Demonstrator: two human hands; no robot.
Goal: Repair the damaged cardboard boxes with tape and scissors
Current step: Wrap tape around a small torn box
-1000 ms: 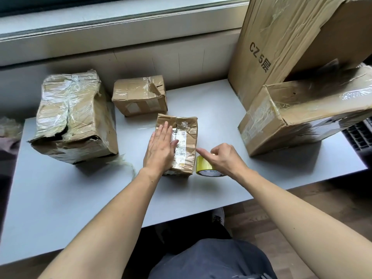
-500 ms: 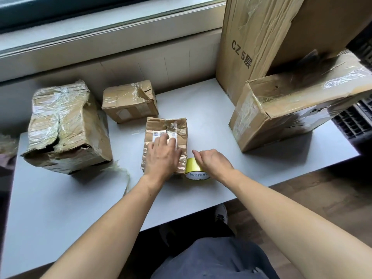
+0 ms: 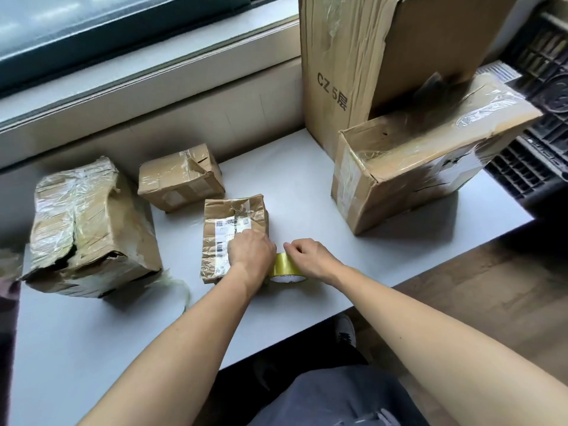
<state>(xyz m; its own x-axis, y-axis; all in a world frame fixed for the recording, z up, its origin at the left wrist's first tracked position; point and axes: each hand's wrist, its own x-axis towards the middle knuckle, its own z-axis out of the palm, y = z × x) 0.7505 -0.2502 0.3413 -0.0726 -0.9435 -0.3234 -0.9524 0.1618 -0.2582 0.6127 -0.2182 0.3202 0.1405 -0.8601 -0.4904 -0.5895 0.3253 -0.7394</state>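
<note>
The left hand [image 3: 250, 252] covers the small box's [image 3: 235, 222] near right corner and part of the tape roll [image 3: 285, 267]. Label print there is too small to read. The tall carton [image 3: 341, 56] is cut off at the top edge.

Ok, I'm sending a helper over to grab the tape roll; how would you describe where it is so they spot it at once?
Start at the grey table under the window. Near its front edge, just right of the small flat box with a barcode label, the tape roll stands between the person's left hand and right hand. It is the only shiny yellow thing among brown cardboard.
</note>
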